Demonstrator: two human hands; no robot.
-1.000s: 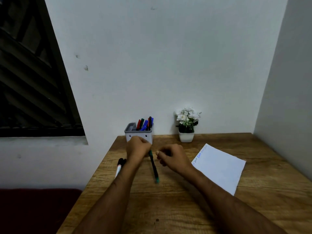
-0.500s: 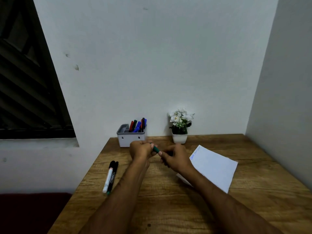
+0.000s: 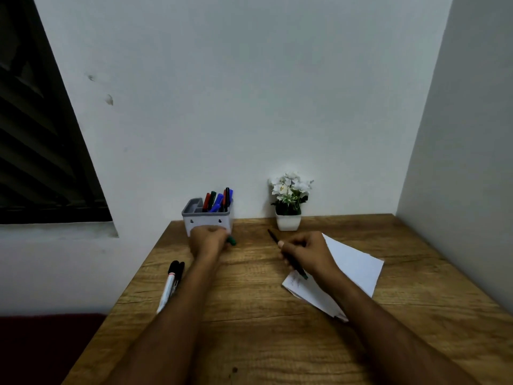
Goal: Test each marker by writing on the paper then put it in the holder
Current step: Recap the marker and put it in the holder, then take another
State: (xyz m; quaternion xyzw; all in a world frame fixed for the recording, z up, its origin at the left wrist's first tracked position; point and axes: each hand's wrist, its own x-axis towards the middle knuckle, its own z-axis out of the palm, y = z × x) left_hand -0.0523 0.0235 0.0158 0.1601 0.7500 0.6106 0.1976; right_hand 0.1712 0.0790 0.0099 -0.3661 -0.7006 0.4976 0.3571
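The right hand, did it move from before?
Yes. The right hand went right, away from the flower pot, onto the paper, holding the marker.

two hands: left hand (image 3: pixel 208 240), right hand (image 3: pixel 304 252). one grey holder (image 3: pixel 206 220), about six markers (image 3: pixel 219 202) standing in it. two markers (image 3: pixel 171 282) lying on table (image 3: pixel 249 315). one marker in right hand (image 3: pixel 294 266). one green cap (image 3: pixel 231 240). one paper (image 3: pixel 352 269). one potted plant (image 3: pixel 288 202).

Wood-grain table (image 3: pixel 249 343): holder (image 3: pixel 206 222) at 11 o'clock, plant pot (image 3: pixel 288 221) at 12, paper (image 3: pixel 352 270) at 2, two markers (image 3: pixel 171 282) at 9.
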